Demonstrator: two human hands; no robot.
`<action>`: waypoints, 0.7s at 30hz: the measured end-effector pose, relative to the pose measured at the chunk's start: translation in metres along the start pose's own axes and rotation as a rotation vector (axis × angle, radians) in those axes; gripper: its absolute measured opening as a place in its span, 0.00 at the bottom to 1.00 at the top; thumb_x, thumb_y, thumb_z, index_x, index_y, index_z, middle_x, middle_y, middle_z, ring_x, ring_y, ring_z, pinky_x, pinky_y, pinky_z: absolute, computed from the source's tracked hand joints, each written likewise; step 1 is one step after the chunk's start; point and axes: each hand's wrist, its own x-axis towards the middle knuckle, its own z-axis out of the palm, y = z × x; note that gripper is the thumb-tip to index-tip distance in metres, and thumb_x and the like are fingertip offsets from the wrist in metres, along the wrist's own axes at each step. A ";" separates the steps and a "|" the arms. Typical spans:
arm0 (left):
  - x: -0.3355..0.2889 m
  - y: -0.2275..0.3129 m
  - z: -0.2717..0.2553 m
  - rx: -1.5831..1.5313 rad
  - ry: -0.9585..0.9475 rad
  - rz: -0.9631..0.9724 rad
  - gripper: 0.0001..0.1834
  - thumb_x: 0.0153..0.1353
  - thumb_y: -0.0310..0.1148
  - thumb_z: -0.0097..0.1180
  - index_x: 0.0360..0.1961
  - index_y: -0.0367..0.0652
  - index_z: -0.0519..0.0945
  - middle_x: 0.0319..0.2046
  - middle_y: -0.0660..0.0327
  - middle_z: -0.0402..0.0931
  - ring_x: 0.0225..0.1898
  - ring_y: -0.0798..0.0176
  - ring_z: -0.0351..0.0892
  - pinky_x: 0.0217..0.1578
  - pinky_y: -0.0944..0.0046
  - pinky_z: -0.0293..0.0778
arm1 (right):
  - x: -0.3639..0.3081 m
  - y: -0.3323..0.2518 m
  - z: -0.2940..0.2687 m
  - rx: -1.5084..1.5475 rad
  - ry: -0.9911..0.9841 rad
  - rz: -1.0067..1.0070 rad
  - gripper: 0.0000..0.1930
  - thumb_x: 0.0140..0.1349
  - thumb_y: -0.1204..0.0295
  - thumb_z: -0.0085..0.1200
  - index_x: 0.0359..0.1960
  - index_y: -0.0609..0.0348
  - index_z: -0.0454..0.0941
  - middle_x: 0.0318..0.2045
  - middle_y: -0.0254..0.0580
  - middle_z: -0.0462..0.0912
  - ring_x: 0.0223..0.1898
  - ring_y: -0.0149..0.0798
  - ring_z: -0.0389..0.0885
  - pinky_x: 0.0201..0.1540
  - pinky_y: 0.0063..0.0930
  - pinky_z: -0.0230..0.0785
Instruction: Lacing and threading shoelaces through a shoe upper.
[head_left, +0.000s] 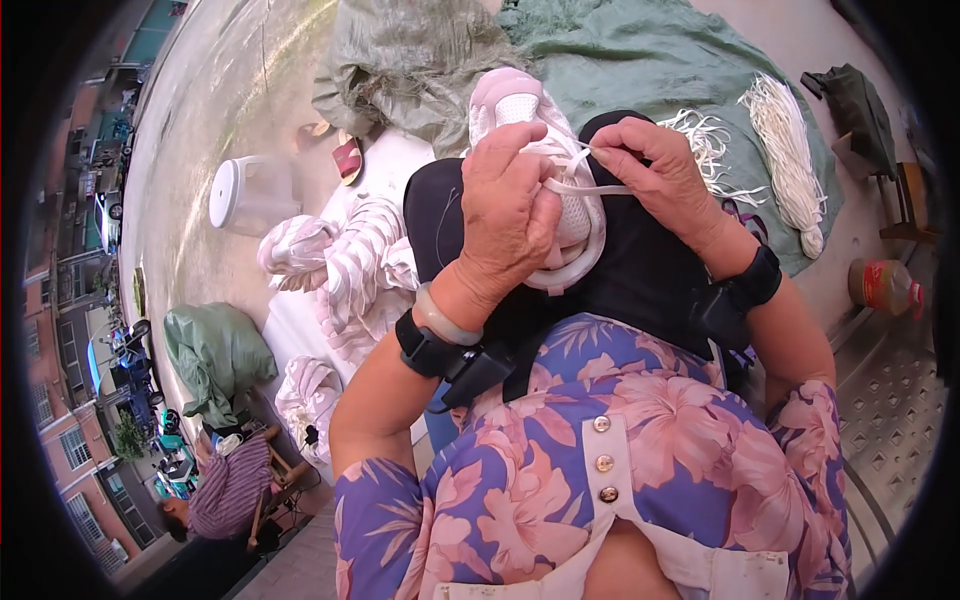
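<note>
A pink and white sneaker rests on my black-clad lap, toe pointing away from me. My left hand wraps over its middle and grips it. My right hand pinches a flat white shoelace that runs across the top of the shoe. Both wrists wear black bands, and a pale bangle sits on the left one.
A bundle of white laces and some loose laces lie on a green cloth to the right. Pink and white shoes are piled on my left. A clear plastic tub, green sacks and a seated person are further left.
</note>
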 end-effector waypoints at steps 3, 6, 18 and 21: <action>0.001 -0.004 -0.016 -0.019 0.002 0.032 0.06 0.54 0.28 0.58 0.32 0.39 0.78 0.40 0.54 0.75 0.42 0.53 0.74 0.43 0.60 0.68 | 0.004 -0.006 0.008 0.033 -0.048 -0.049 0.05 0.53 0.75 0.54 0.30 0.62 0.78 0.22 0.43 0.77 0.24 0.37 0.76 0.29 0.27 0.67; 0.009 -0.006 -0.026 0.006 0.000 -0.010 0.04 0.53 0.27 0.60 0.31 0.39 0.80 0.29 0.58 0.77 0.30 0.59 0.75 0.33 0.65 0.69 | 0.004 -0.004 0.016 -0.035 -0.053 -0.170 0.04 0.50 0.74 0.54 0.28 0.59 0.77 0.22 0.43 0.77 0.25 0.45 0.77 0.29 0.31 0.68; 0.014 -0.006 -0.021 -0.216 0.051 -0.271 0.04 0.53 0.24 0.55 0.30 0.36 0.80 0.24 0.52 0.79 0.25 0.56 0.80 0.27 0.65 0.73 | 0.003 -0.013 0.022 -0.245 -0.061 -0.353 0.02 0.48 0.76 0.54 0.25 0.56 0.75 0.22 0.40 0.73 0.27 0.46 0.75 0.29 0.36 0.67; 0.015 -0.005 -0.022 -0.218 0.059 -0.276 0.04 0.53 0.24 0.55 0.30 0.36 0.80 0.24 0.52 0.79 0.26 0.56 0.80 0.28 0.65 0.73 | 0.002 -0.012 0.024 -0.247 -0.039 -0.345 0.03 0.48 0.76 0.54 0.26 0.56 0.75 0.22 0.41 0.73 0.27 0.46 0.75 0.29 0.36 0.67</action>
